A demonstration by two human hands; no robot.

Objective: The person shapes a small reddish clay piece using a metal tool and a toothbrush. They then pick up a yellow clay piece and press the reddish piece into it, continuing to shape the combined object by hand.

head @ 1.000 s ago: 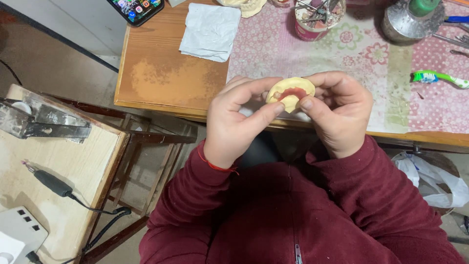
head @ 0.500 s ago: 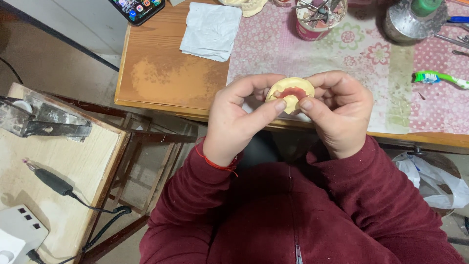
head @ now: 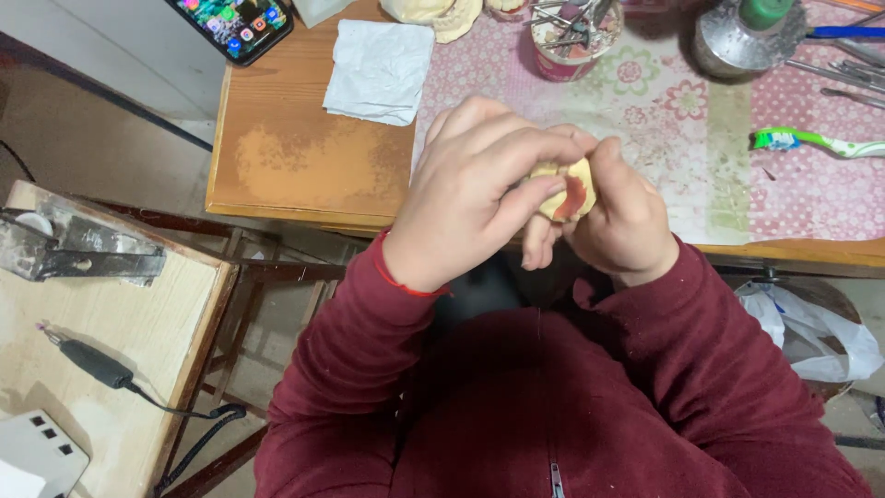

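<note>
Both my hands hold a small cream-coloured plaster cast point(head: 573, 194) with a pink-red wax patch on it, just above the near edge of the wooden table point(head: 304, 166). My left hand point(head: 475, 189) wraps over the cast from the left, its thumb pressing on the cast's front. From the right, my right hand point(head: 622, 217) grips it, fingers curled around its side. Most of the cast is hidden by my fingers. Dark red sleeves cover both arms.
On the table lie a white folded tissue point(head: 380, 69), a phone point(head: 235, 23), a cup of metal tools point(head: 573, 37), a metal pot point(head: 749, 37) and a green toothbrush point(head: 811, 143) on a pink floral cloth. A side bench at left carries a handpiece point(head: 92, 361).
My hands have closed in tighter around the cast and turned it, so less of it shows. My left hand now covers its top.
</note>
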